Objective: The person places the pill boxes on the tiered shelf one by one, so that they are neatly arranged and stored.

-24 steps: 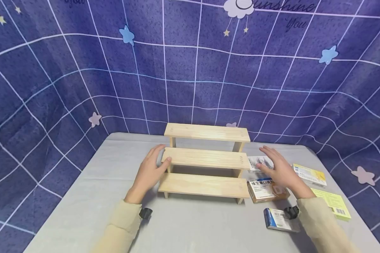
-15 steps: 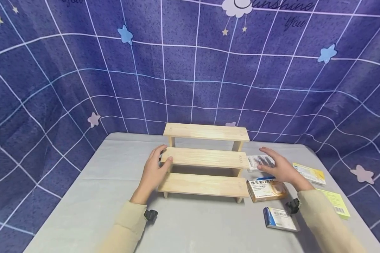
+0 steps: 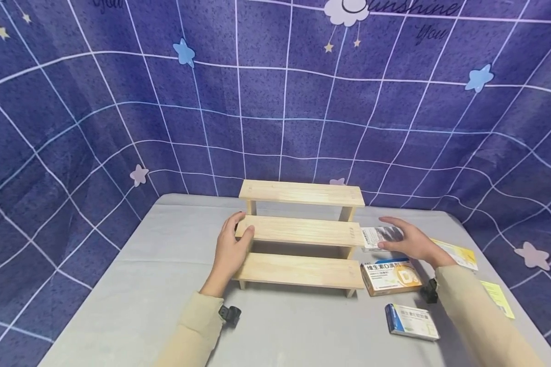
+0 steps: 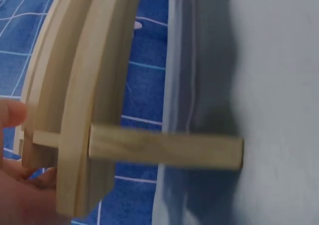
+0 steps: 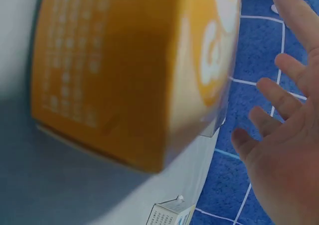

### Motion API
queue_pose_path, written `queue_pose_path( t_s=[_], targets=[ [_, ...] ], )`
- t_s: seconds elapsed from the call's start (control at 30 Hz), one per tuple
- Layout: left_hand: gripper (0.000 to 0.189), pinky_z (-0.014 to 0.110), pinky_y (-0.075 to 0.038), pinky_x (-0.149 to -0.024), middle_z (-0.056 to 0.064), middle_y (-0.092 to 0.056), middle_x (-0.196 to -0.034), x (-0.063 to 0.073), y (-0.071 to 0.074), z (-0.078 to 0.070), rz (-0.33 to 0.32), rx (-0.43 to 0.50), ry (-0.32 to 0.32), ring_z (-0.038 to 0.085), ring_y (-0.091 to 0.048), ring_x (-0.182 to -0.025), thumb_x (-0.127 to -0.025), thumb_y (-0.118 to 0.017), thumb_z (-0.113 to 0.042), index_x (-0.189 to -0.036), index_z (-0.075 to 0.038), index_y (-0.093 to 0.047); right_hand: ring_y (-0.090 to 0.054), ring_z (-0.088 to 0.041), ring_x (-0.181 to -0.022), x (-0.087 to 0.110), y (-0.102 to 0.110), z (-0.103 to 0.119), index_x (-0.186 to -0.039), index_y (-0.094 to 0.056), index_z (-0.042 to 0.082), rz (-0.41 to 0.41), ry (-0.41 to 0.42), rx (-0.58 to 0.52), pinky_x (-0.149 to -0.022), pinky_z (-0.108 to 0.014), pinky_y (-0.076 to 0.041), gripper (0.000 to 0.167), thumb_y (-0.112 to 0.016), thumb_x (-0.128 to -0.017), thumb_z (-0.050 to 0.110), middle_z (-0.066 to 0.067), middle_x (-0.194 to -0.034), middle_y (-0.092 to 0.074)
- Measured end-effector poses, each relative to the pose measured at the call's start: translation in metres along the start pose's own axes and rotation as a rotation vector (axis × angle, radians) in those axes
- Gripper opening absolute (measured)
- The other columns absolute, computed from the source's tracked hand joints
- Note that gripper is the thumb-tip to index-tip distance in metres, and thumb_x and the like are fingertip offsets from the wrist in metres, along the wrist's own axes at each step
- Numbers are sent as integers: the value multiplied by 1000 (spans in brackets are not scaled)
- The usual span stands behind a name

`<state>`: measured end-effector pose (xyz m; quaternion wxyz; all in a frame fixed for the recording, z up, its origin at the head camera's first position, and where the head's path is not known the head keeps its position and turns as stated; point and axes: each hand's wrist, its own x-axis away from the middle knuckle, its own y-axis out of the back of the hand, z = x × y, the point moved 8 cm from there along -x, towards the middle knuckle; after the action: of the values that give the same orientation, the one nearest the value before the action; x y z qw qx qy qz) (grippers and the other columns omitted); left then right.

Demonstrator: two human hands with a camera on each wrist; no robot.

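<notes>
A three-step wooden display stand (image 3: 298,232) of pale boards stands on the table in the head view. My left hand (image 3: 231,250) is at the left end of its middle step, thumb over the board and fingers round the end. The left wrist view shows the fingers (image 4: 47,177) curled by the board's end. My right hand (image 3: 410,242) is held open, fingers spread and holding nothing, above a white and dark box (image 3: 372,236) right of the stand. An orange and white vitamin D box (image 3: 390,277) lies in front of that hand.
A blue and white box (image 3: 412,322) lies nearest the front. A yellow and white box (image 3: 461,255) and a yellow-green box (image 3: 499,298) lie at the right, partly hidden by the right arm. A purple-blue curtain (image 3: 280,102) surrounds the grey-covered table (image 3: 133,275).
My left hand has shifted right, closing round the end of the middle step. My right hand has moved slightly right, away from the stand. Stand and boxes have stayed put.
</notes>
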<state>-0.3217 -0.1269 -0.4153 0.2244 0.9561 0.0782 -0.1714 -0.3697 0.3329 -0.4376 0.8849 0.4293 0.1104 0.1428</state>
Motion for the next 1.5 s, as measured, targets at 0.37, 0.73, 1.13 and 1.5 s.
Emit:
queue_pose_path(
  t_s=[0.37,0.73,1.13,1.5],
  targets=[
    [50,46,-28,-109,7,-42,-150,3,-4,3,-25,170,124,25,-36,-138,-97,-59,-20,-144,-12,-46,-16,-56,-138,-10,-8,-6,-145,-42,-3,71,18,1,-105,-70,-17,84,-83,-81,32,-35,-152,-20],
    [47,44,-27,-109,-2,-43,-149,5,-14,9,-72,275,126,16,-32,-138,-97,-58,-18,-142,-20,-48,-46,-44,-118,-10,-12,-15,-129,-51,-1,66,-23,-27,-102,-65,-26,67,-86,-75,15,-26,-130,-51],
    [44,37,-40,-81,-4,-46,-146,10,-11,15,-81,266,109,21,-48,-95,-99,-59,-24,-143,-23,-49,-47,-42,-112,-8,1,-14,-110,-57,1,-72,-9,27,-101,-63,-28,52,-89,-71,16,-25,-119,-55],
    [44,40,-41,-86,-6,-45,-146,9,-13,16,-81,226,104,19,-50,-108,-101,-57,-29,-143,-24,-48,-48,-19,-117,16,40,10,-111,-61,3,-327,85,-35,-103,-36,-41,46,-87,-76,18,-17,-118,-59]
  ],
)
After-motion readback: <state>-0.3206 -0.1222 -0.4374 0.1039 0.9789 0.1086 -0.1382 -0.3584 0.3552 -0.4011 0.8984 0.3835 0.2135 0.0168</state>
